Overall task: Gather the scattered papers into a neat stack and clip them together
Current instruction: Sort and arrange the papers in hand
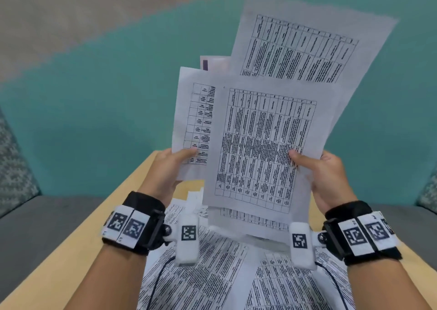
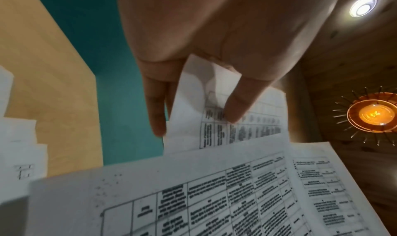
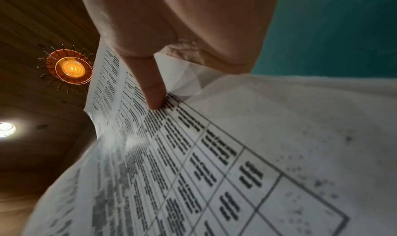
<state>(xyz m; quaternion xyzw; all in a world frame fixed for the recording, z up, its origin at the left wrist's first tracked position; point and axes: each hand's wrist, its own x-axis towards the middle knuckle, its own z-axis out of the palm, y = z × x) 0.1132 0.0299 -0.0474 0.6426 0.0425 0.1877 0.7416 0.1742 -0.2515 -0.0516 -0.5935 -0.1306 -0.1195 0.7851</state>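
Our left hand (image 1: pixel 165 167) pinches the lower left edge of a fanned bundle of white printed sheets with black tables (image 1: pixel 257 148), thumb on the front and fingers behind; in the left wrist view the thumb (image 2: pixel 238 107) presses a table cell while the other fingers (image 2: pixel 156 107) lie straight against the back. Our right hand (image 1: pixel 328 179) takes the same kind of grip on the lower right edge, its thumb (image 3: pixel 153 90) flat on the print and the rest of the hand behind the paper.

We hold the bundle raised above the pale wooden tabletop (image 1: pixel 71 250), tilted towards us, so it hides most of the far tabletop edge. The sheets are not squared: one juts up and to the right (image 1: pixel 305 44), one sticks out on the left (image 1: pixel 191 120), and a corner with a dark purple block (image 1: pixel 208 63) peeks out behind.

More loose printed sheets (image 1: pixel 208 274) lie overlapping on the tabletop under our wrists. Beyond the tabletop is teal floor (image 1: pixel 106 96); grey upholstered seats (image 1: pixel 35 215) flank it. The wrist views show a wooden ceiling with an orange spiked pendant lamp (image 2: pixel 373 112) and a round recessed light (image 2: pixel 363 6).
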